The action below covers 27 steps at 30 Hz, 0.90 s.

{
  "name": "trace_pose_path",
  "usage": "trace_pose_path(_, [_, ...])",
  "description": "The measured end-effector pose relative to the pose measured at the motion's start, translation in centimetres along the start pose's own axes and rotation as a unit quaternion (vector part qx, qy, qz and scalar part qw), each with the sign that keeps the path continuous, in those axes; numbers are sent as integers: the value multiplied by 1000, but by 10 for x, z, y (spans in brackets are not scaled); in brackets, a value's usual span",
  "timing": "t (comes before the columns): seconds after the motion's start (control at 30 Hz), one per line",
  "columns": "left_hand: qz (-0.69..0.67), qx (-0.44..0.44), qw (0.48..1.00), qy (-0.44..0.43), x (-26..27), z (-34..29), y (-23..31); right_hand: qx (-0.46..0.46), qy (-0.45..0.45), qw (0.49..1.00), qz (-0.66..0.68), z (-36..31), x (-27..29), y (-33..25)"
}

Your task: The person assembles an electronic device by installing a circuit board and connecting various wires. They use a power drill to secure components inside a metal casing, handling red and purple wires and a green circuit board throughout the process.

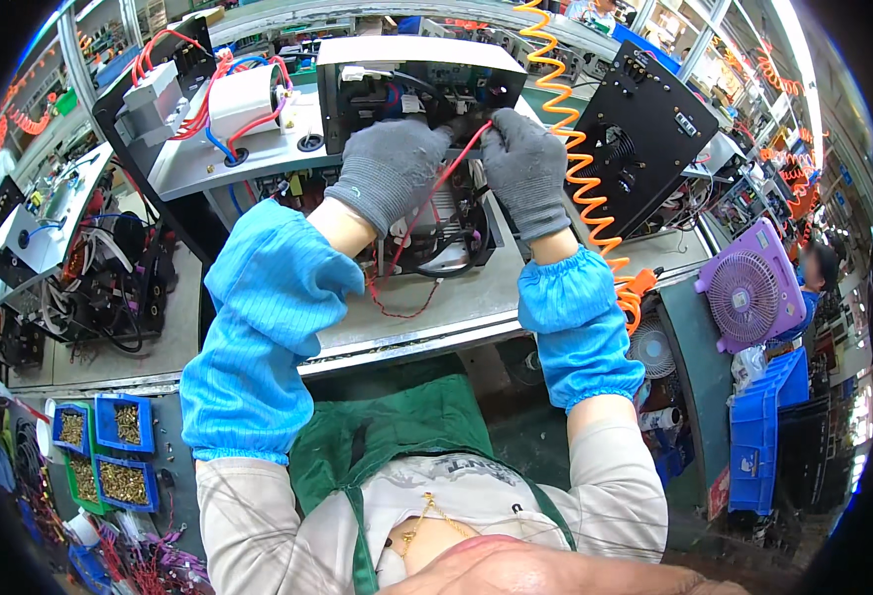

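In front of me stands an electrical unit in a black metal housing with a white top panel (421, 52), its open front full of wiring and boards. My left hand (389, 171), in a grey glove, reaches to its lower opening with curled fingers; whatever lies at the fingertips is hidden. My right hand (529, 177), gloved too, closes its thumb and fingers on a red wire (463, 157) at the right of the opening. From there the wire slants down between both hands to the lower chassis, where a thin red lead (407, 313) lies on the bench.
An orange coiled air hose (583, 180) hangs just right of my right hand. Behind it leans a black panel (644, 139). A white cylinder (248, 99) with red and blue wires stands left. Blue bins (125, 483) hold brass fasteners; a purple fan (749, 288) stands right.
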<state>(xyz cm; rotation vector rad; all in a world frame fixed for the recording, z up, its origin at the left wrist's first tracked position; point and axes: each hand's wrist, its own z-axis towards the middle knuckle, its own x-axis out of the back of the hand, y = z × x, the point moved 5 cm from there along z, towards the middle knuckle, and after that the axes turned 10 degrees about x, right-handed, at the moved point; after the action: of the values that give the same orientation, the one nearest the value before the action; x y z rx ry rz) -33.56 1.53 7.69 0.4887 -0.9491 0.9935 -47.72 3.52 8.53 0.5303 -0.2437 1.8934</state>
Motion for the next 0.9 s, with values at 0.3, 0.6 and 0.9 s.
trace_pose_path(0.3, [-37, -2, 999, -12, 1, 1, -1, 12, -111, 991, -71, 5, -9, -4])
trace_pose_path(0.6, [-65, 0, 998, 19, -2, 2, -3, 15, -185, 977, -101, 2, -18, -5])
trace_pose_path(0.9, [-257, 3, 950, 176, 0, -25, 9, -73, -272, 957, -61, 2, -22, 2])
